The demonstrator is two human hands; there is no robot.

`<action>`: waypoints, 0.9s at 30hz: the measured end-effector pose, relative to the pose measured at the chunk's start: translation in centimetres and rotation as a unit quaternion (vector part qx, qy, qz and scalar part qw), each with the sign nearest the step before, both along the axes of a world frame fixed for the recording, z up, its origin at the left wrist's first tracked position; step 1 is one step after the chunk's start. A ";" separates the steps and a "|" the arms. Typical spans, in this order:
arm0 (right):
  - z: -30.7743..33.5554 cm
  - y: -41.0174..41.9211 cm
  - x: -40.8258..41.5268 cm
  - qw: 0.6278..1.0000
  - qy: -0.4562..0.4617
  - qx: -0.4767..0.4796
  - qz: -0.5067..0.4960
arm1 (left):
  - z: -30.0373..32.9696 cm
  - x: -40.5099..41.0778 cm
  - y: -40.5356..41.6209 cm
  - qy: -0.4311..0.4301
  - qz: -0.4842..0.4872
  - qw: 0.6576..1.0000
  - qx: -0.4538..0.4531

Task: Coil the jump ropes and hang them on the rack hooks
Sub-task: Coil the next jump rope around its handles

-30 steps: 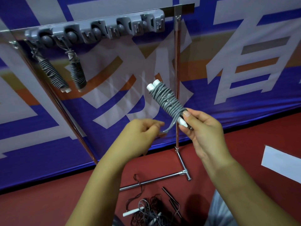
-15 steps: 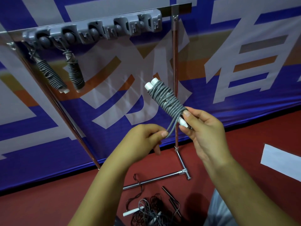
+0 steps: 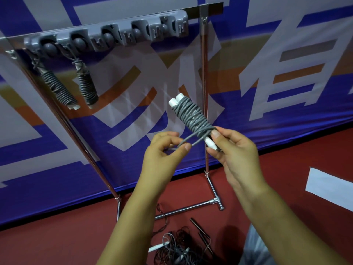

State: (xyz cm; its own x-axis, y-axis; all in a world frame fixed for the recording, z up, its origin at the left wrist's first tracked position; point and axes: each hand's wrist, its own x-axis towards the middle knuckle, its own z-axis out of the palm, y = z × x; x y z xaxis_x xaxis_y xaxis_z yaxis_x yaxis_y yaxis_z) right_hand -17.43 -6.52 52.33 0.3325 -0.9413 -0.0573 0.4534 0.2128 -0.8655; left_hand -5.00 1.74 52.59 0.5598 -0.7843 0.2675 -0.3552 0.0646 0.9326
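Head view, nearest first: loose tangle of dark and grey ropes (image 3: 177,249) heaped on the red floor (image 3: 57,241) at the bottom edge, one white handle (image 3: 157,247) poking out to the left, two dark handles (image 3: 200,232) lying just right of the heap.

Above that, two bare forearms reaching up and forward. Left hand (image 3: 164,152) curled nearly closed, thumb and forefinger pinching the free end loop (image 3: 188,140) of grey cord. Right hand (image 3: 235,150) closed on the lower white handle ends of the coiled jump rope (image 3: 193,117), thumb pressed over the last wraps. Bundle tilted, upper white handle tips pointing up and left, grey cord wound tightly round both handles; loose loop running from the lowest wraps down-left to the left fingers.

Behind the hands, chrome rack frame (image 3: 206,92): an upright post just behind the bundle, a slanted post at left, floor bars and feet below.

Farther up, grey hook strip (image 3: 107,33) mounted on the frame's top bar. Two wrapped grey ropes hanging at its left end: first hung rope (image 3: 57,87) outermost, second hung rope (image 3: 87,87) just beside it, both angled down-right with white handle tips lowest. Remaining holders to the right bare.

Farthest back, blue banner (image 3: 286,121) with large white and orange lettering.
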 end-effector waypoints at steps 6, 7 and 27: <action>0.6 0.0 0.1 0.993 -0.043 0.072 0.080 | 0.1 -0.4 0.2 0.289 -0.170 0.927 -0.166; 0.7 0.1 0.3 0.991 -0.048 0.080 0.093 | 0.1 -0.3 0.2 0.306 -0.199 0.914 -0.177; 1.8 1.3 -0.2 0.969 -0.104 0.172 0.145 | 1.7 -0.5 2.1 -0.133 -0.002 0.991 -0.013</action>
State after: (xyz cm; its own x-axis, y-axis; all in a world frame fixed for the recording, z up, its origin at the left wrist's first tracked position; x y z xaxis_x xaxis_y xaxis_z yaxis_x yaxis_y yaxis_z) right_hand -17.66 -5.18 54.15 0.6183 -0.7435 -0.2546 0.4875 0.6170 -0.6178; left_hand -5.48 3.85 54.32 0.4633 -0.7771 0.4261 -0.5878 0.0904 0.8039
